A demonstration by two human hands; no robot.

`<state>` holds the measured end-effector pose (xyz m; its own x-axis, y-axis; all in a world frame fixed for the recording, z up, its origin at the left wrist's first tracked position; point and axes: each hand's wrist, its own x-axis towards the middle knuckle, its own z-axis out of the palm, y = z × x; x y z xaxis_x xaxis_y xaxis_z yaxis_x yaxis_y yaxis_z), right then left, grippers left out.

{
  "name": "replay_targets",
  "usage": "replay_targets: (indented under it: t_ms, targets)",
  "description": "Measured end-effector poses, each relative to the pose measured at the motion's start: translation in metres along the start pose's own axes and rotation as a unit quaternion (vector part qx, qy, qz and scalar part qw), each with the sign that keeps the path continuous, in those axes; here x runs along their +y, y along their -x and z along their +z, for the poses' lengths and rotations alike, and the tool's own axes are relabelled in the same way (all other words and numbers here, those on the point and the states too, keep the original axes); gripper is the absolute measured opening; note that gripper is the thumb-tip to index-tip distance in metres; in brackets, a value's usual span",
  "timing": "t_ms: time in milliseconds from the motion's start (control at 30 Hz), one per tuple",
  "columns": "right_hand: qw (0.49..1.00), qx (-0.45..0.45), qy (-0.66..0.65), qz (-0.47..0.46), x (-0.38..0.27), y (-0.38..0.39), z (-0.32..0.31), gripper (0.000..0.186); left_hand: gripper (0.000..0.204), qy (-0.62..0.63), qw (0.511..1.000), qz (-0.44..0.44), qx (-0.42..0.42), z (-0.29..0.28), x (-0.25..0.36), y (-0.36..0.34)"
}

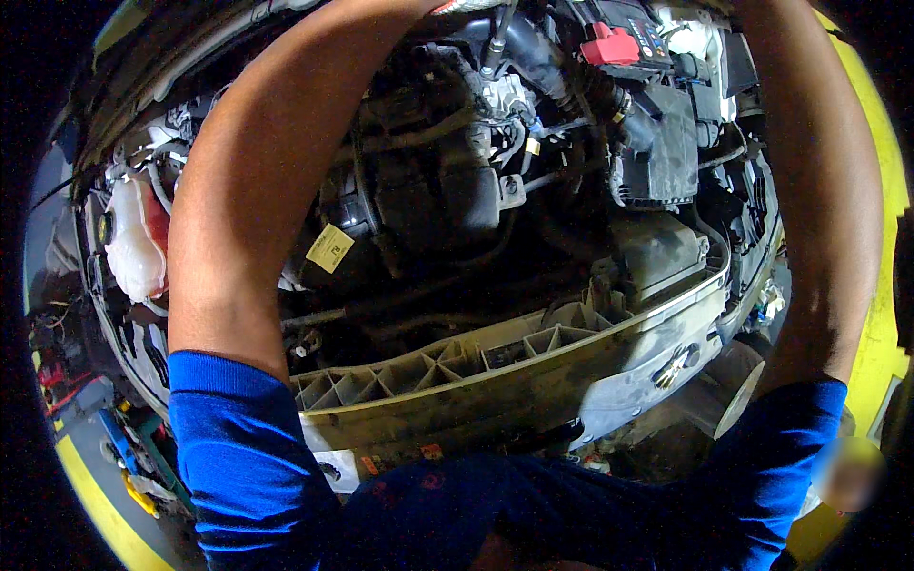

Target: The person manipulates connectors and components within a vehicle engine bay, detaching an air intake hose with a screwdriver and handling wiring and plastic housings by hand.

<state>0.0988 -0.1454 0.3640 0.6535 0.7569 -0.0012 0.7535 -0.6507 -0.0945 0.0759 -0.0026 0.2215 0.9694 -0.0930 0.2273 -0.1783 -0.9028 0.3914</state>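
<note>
Both my arms stretch forward over the open engine bay of a vehicle. My left forearm curves up to the top edge, where a bit of white and red material shows at the wrist. The fingers of my left hand are out of the picture. Close by it stands an upright metal rod, and I cannot make out whether I touch it. Up the right side runs my right forearm, with its hand beyond the top edge. Between the arms lies the dark engine.
A battery with a red terminal cover sits at the far right, behind a black box. The ribbed front crossmember runs across near my body. A white coolant tank is at left. Another person appears at lower right.
</note>
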Motion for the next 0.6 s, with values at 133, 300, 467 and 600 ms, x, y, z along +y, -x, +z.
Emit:
replay_targets:
  t_ms: [133,300,467,600]
  targets:
    - [0.994,0.041,0.07,-0.075,0.028,-0.02,0.023,0.063,0.045,0.026,0.999,-0.03,0.001,0.008,0.001,0.005]
    - [0.965,-0.062,0.22,-0.129,-0.008,-0.026,0.003,0.034,0.047,0.075,0.99,-0.05,0.109,-0.001,0.0,0.012]
    - [0.913,0.037,0.268,-0.305,-0.008,-0.016,0.009,0.026,0.049,0.064,0.981,-0.036,0.18,0.026,-0.025,-0.014]
    - [0.976,0.084,0.201,-0.027,-0.01,-0.025,0.011,0.042,0.044,0.088,0.986,-0.106,0.089,0.003,0.009,-0.001]
